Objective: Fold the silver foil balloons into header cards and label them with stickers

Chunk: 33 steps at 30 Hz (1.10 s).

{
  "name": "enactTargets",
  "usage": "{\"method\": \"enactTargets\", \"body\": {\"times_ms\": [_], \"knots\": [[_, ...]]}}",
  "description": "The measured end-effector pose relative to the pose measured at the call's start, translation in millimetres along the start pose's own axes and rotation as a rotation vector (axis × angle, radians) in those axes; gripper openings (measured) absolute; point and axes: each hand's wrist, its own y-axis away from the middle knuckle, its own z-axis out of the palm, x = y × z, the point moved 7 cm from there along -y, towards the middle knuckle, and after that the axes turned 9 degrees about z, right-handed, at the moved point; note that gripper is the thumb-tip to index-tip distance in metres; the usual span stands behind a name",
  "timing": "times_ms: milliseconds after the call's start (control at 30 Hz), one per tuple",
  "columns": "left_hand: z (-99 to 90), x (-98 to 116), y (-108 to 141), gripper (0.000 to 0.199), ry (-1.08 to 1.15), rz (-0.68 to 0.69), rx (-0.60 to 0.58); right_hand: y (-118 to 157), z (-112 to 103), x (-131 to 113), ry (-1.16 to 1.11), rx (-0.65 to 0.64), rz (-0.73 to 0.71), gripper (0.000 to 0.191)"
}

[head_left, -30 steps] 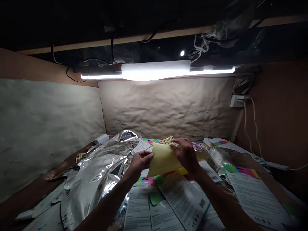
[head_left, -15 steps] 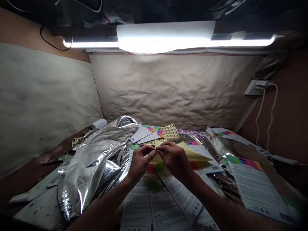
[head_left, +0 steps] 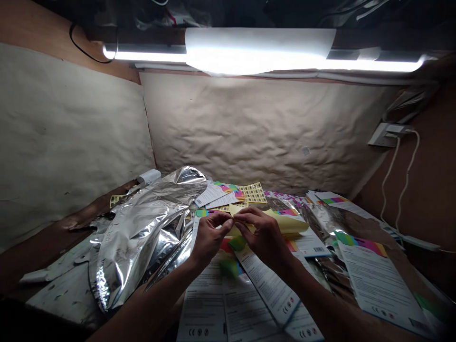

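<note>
OK, my L hand (head_left: 210, 237) and R hand (head_left: 265, 235) both pinch the sheet (head_left: 292, 225), tips close; can't tell which layer. It's mid-scene over the cards (head_left: 261, 285), right end curled. Light grip w/ tips close is best, IMO, b/c hard pulls could crease it.

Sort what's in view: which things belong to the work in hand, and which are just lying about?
In the work:
yellow sheet, at the fingertips of left hand and right hand
probably the printed cards beneath

Apparently just lying about:
silver film
white power strip
</note>
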Motion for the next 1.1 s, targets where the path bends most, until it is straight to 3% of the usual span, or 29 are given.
{"method": "enactTargets", "body": {"times_ms": [167, 400, 733, 1100], "knots": [[-3.1, -4.7, 2.4, 0.019, -0.005, -0.021, 0.035, -0.8, 2.7, 1.4, -0.033, -0.047, 0.024, 0.019], [4.0, -2.0, 6.9, 0.028, 0.108, -0.165, 0.039, -2.5, 1.4, 10.8, 0.002, -0.02, 0.059, 0.021], [8.5, -6.8, 9.7, 0.03, 0.172, -0.158, 0.013, -3.3, 1.0, 9.6, 0.02, -0.054, 0.039, 0.018], [11.0, -6.8, 13.3, 0.037, 0.095, -0.169, -0.049, 3.6, 4.0, 9.3, 0.26, 0.001, -0.074, 0.014]]}}
